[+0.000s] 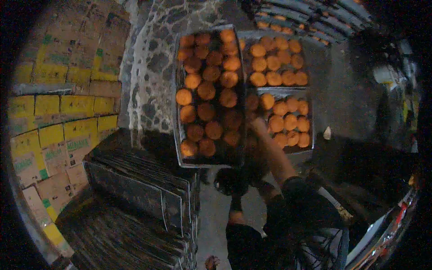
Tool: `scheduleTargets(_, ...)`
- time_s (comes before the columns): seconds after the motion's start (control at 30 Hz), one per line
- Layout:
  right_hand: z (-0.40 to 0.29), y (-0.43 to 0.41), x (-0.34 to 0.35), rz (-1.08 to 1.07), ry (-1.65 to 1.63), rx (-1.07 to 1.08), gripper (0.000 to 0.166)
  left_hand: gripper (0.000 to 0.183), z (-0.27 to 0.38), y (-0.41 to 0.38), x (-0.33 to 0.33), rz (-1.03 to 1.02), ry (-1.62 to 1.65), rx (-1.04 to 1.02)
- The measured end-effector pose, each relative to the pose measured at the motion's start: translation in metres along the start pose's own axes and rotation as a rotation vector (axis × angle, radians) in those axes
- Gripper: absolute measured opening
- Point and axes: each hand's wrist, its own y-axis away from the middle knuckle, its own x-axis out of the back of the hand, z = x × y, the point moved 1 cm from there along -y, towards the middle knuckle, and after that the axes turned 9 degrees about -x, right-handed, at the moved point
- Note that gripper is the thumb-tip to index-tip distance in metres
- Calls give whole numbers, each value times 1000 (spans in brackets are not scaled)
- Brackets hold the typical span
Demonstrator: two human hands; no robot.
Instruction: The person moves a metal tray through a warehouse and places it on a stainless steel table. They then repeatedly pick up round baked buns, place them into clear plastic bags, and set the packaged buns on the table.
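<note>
A long dark metal tray (pixel 179 135) with rows of round orange-brown items, like small buns or cakes, lies in front of me. My right forearm reaches up from the lower right, and my right hand (pixel 253 118) is at the tray's right side; blur and shadow hide its fingers and whether it grips the rim. Two more trays of similar round items, an upper tray (pixel 283 88) and a lower tray (pixel 313 128), lie to the right. My left hand cannot be made out in view.
Stacked dark trays (pixel 135 189) stand at the lower left. Behind them rise cardboard boxes (pixel 77 145) with yellow parts. A stained, web-patterned surface (pixel 152 67) lies beyond the long tray. Racks (pixel 303 20) with more round items stand at the upper right.
</note>
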Motion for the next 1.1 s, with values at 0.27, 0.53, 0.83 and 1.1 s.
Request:
scheduleTargets(0.27,0,-7,-60,-74,-173,13,43,22,21,-20,-21,25,-61,61)
scheduleTargets(0.53,-5,-35,-39,-37,-293,7,40,23,49,-28,-32,-53,-164,-35)
scheduleTargets(0.83,62,15,-16,-24,-273,-121,36,26,96,-49,-29,-35,-186,-151)
scheduleTargets(1.1,106,-13,13,16,-254,-181,33,29,71,-60,-83,-168,-169,-101)
